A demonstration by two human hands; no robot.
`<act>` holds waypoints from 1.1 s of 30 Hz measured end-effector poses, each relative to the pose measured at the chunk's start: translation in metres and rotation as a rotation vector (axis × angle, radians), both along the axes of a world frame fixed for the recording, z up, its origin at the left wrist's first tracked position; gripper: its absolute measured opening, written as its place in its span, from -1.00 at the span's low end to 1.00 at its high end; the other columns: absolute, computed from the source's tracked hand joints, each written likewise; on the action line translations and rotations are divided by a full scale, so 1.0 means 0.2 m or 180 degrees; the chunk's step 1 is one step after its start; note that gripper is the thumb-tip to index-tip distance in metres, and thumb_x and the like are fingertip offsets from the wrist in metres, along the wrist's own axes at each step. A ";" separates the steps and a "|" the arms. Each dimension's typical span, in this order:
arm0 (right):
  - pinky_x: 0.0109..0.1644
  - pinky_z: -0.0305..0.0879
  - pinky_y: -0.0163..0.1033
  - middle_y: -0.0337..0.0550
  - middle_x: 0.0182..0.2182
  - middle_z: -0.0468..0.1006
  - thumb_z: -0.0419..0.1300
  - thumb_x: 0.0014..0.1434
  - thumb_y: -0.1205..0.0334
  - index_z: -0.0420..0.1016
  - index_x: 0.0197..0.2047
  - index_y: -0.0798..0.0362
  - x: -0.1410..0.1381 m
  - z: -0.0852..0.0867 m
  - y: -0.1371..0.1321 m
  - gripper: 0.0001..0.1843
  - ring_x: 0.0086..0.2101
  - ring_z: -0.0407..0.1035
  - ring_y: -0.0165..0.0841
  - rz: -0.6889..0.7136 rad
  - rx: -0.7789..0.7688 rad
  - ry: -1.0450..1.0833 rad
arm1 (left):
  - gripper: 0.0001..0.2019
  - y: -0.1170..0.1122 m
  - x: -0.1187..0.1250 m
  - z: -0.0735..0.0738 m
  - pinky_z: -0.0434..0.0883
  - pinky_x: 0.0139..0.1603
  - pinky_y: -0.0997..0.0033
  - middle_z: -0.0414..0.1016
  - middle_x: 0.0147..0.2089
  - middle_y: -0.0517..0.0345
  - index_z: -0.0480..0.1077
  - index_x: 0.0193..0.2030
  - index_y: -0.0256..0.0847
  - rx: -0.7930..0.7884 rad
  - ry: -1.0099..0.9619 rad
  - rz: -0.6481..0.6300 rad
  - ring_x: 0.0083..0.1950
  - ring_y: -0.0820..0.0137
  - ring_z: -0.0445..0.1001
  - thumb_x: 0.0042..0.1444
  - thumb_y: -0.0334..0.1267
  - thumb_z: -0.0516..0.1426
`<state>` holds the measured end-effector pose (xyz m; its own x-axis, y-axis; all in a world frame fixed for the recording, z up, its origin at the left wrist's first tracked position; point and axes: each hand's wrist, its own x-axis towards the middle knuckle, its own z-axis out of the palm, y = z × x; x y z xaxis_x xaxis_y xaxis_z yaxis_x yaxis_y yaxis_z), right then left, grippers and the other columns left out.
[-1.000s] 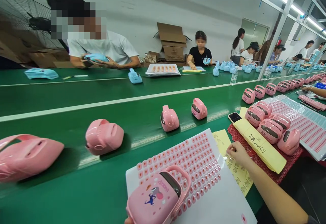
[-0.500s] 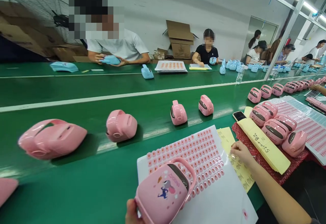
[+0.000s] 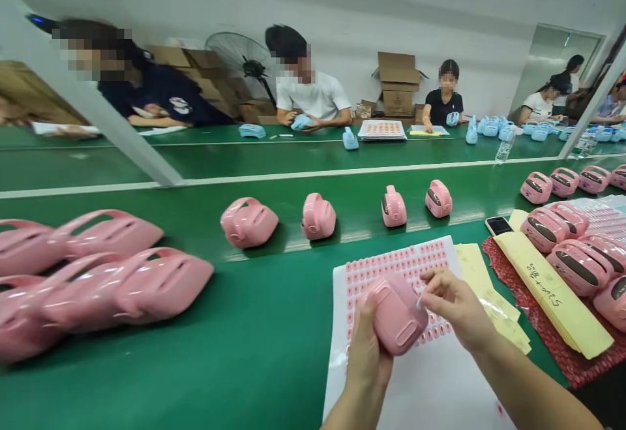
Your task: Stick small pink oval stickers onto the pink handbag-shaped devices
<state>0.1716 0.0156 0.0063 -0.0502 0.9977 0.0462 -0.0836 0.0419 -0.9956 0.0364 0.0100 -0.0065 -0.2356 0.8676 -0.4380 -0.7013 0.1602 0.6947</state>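
Observation:
My left hand (image 3: pixel 368 345) grips a rounded pink plastic case (image 3: pixel 398 319), thumb on its near side. The plain side with a raised oval panel faces me; its printed side is out of sight. Close to the case's right edge, my right hand (image 3: pixel 454 306) pinches a small whitish piece (image 3: pixel 419 302), too small to make out fully. Whether that piece touches the case I cannot tell. Beneath both hands lies a white sheet (image 3: pixel 415 387) with rows of small pink-and-red stickers. A yellow label sheet (image 3: pixel 472 267) is just beyond my right hand.
Several pink cases (image 3: pixel 249 221) line the green bench (image 3: pixel 244 345), with a cluster (image 3: pixel 161 280) at left. On the right are a folded yellow paper bundle (image 3: pixel 552 293), a phone (image 3: pixel 499 226) and more cases on red bubble wrap (image 3: pixel 548 345). Co-workers (image 3: pixel 313 97) sit opposite.
My left hand has turned the case so its plain side shows. My right hand has left the yellow label sheet and come to the case. The view has swung left.

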 end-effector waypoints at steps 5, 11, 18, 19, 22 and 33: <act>-0.16 0.25 -0.22 -0.11 -0.21 0.42 0.30 -0.15 0.17 0.46 -0.57 0.03 -0.13 0.02 0.01 -0.86 -0.12 0.32 -0.23 -0.0045 -0.0082 -0.0352 | -0.64 0.00 0.02 0.01 0.45 -0.16 0.26 0.45 -0.17 0.12 0.36 -0.14 -0.11 0.0205 0.0197 0.0168 -0.15 0.25 0.47 -0.11 -0.14 0.27; -0.20 0.25 -0.24 -0.11 -0.24 0.39 0.26 -0.15 0.22 0.45 -0.58 0.04 -0.13 -0.01 0.03 -0.90 -0.14 0.31 -0.23 -0.0101 -0.0115 -0.0423 | -0.62 -0.02 0.03 0.03 0.48 -0.18 0.23 0.41 -0.10 0.07 0.30 -0.08 -0.09 0.0142 0.0153 0.0189 -0.15 0.22 0.48 -0.06 -0.18 0.25; -0.21 0.25 -0.24 -0.12 -0.31 0.39 0.24 -0.11 0.23 0.44 -0.58 0.04 -0.14 -0.05 0.03 -0.90 -0.14 0.30 -0.23 -0.0203 0.0124 -0.0628 | -0.60 -0.02 0.03 0.02 0.48 -0.21 0.25 0.40 -0.08 0.06 0.30 -0.05 -0.10 0.0115 0.0157 0.0185 -0.17 0.22 0.50 -0.06 -0.18 0.25; -0.21 0.26 -0.24 -0.12 -0.31 0.39 0.23 -0.10 0.23 0.43 -0.57 0.03 -0.14 -0.05 0.02 -0.90 -0.15 0.30 -0.24 -0.0247 0.0192 -0.0675 | -0.60 -0.01 0.03 0.02 0.48 -0.21 0.26 0.40 -0.08 0.06 0.30 -0.05 -0.09 0.0093 0.0170 0.0192 -0.17 0.22 0.50 -0.07 -0.18 0.25; -0.22 0.28 -0.23 -0.13 -0.33 0.38 0.21 -0.07 0.23 0.40 -0.54 0.02 -0.15 -0.05 0.01 -0.91 -0.23 0.31 -0.28 -0.0339 0.0408 -0.0800 | -0.62 -0.01 0.03 0.02 0.48 -0.21 0.27 0.39 -0.08 0.06 0.31 -0.05 -0.09 0.0068 0.0187 0.0201 -0.17 0.24 0.49 -0.03 -0.19 0.23; -0.19 0.32 -0.19 -0.13 -0.34 0.35 0.13 0.04 0.31 0.37 -0.47 0.01 -0.17 -0.10 0.00 -0.92 -0.28 0.32 -0.30 -0.0567 0.1262 -0.1293 | -0.70 0.00 0.03 0.00 0.48 -0.20 0.28 0.39 -0.14 0.11 0.31 -0.10 -0.10 -0.0023 0.0146 0.0261 -0.21 0.30 0.49 0.00 -0.22 0.21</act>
